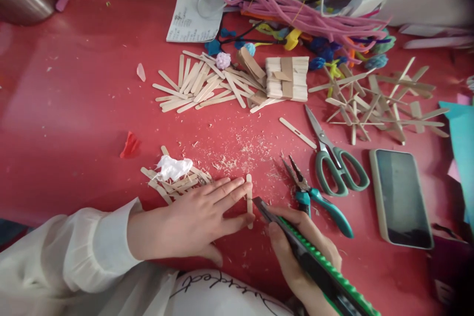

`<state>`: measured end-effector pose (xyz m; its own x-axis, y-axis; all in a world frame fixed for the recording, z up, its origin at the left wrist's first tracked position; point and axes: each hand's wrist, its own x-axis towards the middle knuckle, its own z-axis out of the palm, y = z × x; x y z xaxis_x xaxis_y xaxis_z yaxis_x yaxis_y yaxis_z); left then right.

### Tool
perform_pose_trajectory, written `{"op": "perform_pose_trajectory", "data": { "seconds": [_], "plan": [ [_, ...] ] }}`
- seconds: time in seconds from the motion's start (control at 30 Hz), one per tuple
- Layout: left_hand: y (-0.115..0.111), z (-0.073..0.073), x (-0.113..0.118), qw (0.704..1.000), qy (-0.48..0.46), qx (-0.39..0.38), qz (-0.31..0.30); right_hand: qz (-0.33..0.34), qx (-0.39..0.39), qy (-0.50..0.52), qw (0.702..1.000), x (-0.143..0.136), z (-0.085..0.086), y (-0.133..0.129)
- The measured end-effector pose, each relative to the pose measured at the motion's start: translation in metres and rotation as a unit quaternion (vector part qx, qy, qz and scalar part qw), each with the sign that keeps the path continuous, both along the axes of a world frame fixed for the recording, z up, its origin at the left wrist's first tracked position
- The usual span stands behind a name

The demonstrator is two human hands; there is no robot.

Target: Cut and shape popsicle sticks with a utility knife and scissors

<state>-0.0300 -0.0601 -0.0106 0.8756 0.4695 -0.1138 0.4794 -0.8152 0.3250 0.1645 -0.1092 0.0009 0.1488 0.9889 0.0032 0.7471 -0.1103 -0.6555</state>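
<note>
A single wooden craft stick (249, 205) lies upright in the view on the red table, pinned by the fingertips of my left hand (196, 215). That hand is spread flat, palm down, its fingers stretched out. Wrapped round a green and black utility knife (314, 261) is my right hand (287, 254). The knife's dark tip points at the stick's right edge, near its middle; whether it touches the wood I cannot tell. Beside my left hand, several craft sticks (163, 190) are heaped under a crumpled white scrap (173, 168), partly hidden by the hand.
Scissors (333, 158), pliers (318, 202) and a phone (402, 197) lie to the right. A slotted stick (297, 132), loose sticks (200, 84), a banded bundle (287, 79) and interlocked sticks (385, 103) lie farther back. Wood shavings (240, 150) litter the red table (85, 98).
</note>
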Motion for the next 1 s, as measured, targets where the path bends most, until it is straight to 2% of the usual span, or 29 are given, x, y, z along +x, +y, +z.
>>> {"op": "perform_pose_trajectory", "data": {
  "seconds": [0.1, 0.43, 0.67, 0.9, 1.0],
  "plan": [
    [0.0004, 0.0006, 0.0004, 1.0, 0.004, 0.001, -0.002, -0.009, -0.014, 0.001, 1.0, 0.0007, 0.0, 0.0003],
    [0.0014, 0.0045, 0.0018, 1.0, 0.0, -0.008, 0.003, 0.032, -0.02, -0.003, 0.999, 0.0006, 0.0029, 0.0016],
    [0.0032, 0.0053, 0.002, 1.0, 0.0, -0.008, -0.008, 0.032, -0.048, -0.016, 0.998, -0.0019, 0.0071, 0.0057],
    [-0.0001, 0.0004, 0.0027, 1.0, -0.002, -0.021, 0.005, 0.032, -0.061, 0.003, 0.998, -0.0009, 0.0033, 0.0033],
    [-0.0005, -0.0005, 0.0024, 1.0, 0.001, -0.024, -0.001, 0.037, -0.073, 0.046, 0.996, 0.0015, 0.0039, -0.0015]
  ]
}}
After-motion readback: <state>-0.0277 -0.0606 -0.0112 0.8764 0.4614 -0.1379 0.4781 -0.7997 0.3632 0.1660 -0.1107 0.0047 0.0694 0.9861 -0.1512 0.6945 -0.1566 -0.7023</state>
